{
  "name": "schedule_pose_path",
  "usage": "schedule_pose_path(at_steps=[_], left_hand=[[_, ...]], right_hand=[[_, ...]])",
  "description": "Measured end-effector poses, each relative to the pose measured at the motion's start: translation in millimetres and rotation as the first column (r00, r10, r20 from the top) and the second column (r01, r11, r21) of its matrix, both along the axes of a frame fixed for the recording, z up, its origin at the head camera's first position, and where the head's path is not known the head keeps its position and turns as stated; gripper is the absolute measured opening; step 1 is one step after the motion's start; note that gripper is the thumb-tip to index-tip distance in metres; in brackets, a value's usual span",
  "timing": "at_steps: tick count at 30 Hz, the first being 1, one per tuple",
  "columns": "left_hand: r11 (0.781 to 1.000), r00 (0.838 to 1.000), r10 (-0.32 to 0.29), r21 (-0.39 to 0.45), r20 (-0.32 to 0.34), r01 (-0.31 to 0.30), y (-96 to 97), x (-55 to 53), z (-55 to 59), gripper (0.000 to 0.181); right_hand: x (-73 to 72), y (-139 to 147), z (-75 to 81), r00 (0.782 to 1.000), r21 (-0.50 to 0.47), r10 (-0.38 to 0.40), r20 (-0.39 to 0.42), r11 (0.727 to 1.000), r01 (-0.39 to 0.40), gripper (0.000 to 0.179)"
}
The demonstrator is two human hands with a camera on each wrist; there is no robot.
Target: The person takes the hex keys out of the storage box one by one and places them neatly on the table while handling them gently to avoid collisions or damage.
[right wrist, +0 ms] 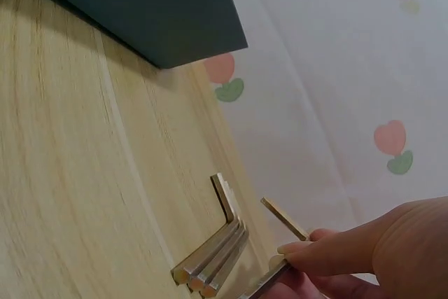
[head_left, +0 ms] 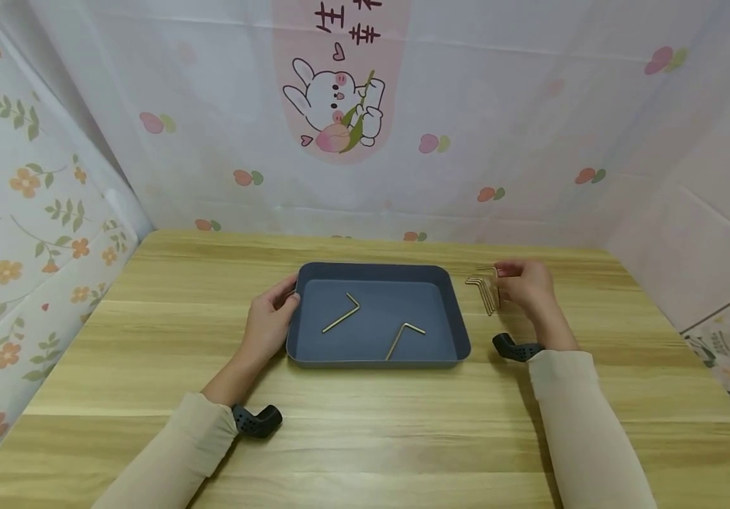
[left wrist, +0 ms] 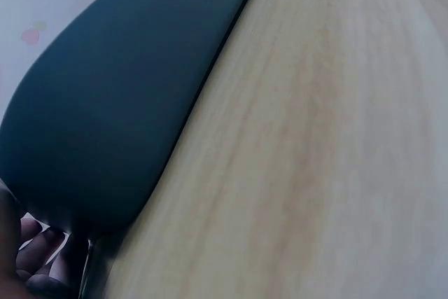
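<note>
My left hand (head_left: 268, 322) grips the left wall of a shallow dark blue-grey tray (head_left: 390, 291), thumb at the rim. Two gold-coloured Allen keys lie apart on the tray floor, one (head_left: 341, 319) left of the middle and another (head_left: 396, 342) towards the near side. To the tray's right, my right hand (head_left: 528, 288) pinches a gold Allen key (right wrist: 283, 218) between thumb and fingers. Beside it on the table, several more Allen keys (right wrist: 217, 257) lie nested side by side. The left wrist view shows the tray's outer wall (left wrist: 126, 96) and curled fingers (left wrist: 42, 251) at its corner.
All this stands on a wood-grain table (head_left: 365, 431). Behind it hangs a white printed curtain (head_left: 499, 92), with a flowered cloth (head_left: 15, 233) on the left. Each wrist wears a black camera mount (head_left: 257, 422).
</note>
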State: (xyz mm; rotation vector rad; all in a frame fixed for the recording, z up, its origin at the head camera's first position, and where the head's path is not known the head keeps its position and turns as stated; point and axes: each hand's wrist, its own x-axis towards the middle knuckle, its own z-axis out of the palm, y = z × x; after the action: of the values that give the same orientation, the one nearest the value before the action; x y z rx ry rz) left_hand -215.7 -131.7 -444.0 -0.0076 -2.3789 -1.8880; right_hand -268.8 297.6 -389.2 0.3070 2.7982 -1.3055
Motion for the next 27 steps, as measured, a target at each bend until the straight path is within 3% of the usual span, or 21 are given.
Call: schedule_pose_path(at_steps=[11,27], left_hand=[[1.000,1.000,-0.007,0.003,0.019,0.007,0.2,0.9,1.8,0.044],[1.000,1.000,-0.023,0.015,0.006,0.023,-0.5,-0.1,1.1,0.044]], right_hand=[[-4.4,6,-9.6,1.000,0.001,0.015,0.027,1.000,-0.015,0.040],[-2.1,-3,-9.6,0.998,0.125,0.056,0.004,0.991,-0.056,0.035]])
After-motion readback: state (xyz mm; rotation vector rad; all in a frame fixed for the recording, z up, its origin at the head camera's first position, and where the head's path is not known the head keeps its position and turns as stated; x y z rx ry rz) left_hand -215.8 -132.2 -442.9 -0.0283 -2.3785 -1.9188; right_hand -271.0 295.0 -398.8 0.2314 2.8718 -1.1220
